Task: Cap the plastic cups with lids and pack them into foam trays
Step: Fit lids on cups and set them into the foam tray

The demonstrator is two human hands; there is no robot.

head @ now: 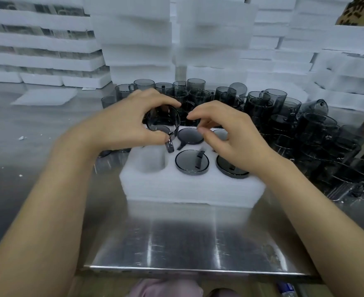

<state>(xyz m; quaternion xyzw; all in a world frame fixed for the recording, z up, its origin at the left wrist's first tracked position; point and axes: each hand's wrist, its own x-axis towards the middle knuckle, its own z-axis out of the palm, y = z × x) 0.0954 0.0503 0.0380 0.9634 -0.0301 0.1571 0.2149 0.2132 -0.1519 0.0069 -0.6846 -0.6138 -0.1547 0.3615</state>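
A white foam tray [189, 189] lies on the steel table in front of me. Capped smoky-grey cups sit in its pockets, one at the front middle [191, 162], one at the front right [230, 169] and one behind in the middle [190, 136]. The front left pocket [152, 160] is hollow. My left hand [131, 123] grips a smoky plastic cup [162, 121] tilted on its side above the tray's back left, handle pointing down. My right hand [221, 133] hovers over the back right of the tray with fingers curled and holds nothing that I can see.
Many loose smoky cups [262, 108] crowd the table behind and to the right of the tray. Stacks of white foam trays [138, 39] rise along the back. A flat foam piece [46, 96] lies at the left. The table's front edge [176, 271] is near me.
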